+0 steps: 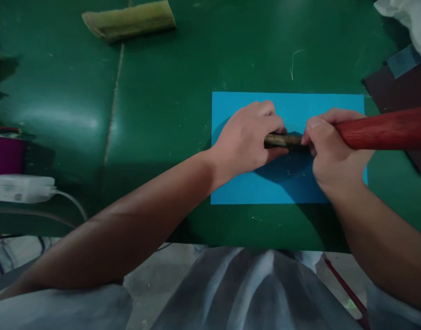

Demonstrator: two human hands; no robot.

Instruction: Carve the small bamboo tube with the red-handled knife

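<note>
My left hand (246, 137) is closed around a short, thin brown stick (276, 141), which looks like bamboo or wood and points to the right. Over the same blue sheet (231, 191), my right hand (337, 156) grips a tool with a thick red wooden handle (389, 128). That handle extends rightward out of view. The tool's working end is at or near the stick's right end; shadow and my fingers hide just where they meet. Small pale shavings lie on the sheet below the hands.
On the green table (162, 114), a split bamboo piece (135, 20) lies at the far left. A purple container (6, 153) and a white charger (23, 188) with its cable are at left. Dark sheets (399, 94) and white crumpled material (412, 23) occupy the right.
</note>
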